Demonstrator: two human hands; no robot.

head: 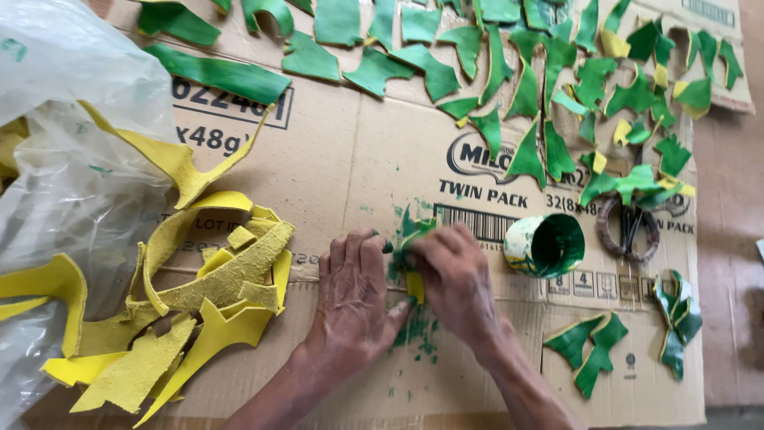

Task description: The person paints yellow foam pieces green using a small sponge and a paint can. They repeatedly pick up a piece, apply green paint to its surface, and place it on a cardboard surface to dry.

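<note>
My left hand [356,296] lies flat on the cardboard sheet [334,151], its fingers pressing down a small piece [409,232] that is green with paint on top. My right hand [454,279] is closed over the same piece, and a yellow bit [415,285] shows under its fingers. Whether it holds a brush or a cloth is hidden. Green smears [414,330] stain the cardboard just below both hands. A small tin of green paint [549,245] lies on its side right of my right hand.
Several unpainted yellow scraps [215,295] are heaped at the left beside a clear plastic bag [72,175]. Several green-painted pieces [525,87] are spread along the far edge and right. Scissors [629,229] lie past the tin. Two painted pieces [593,342] sit lower right.
</note>
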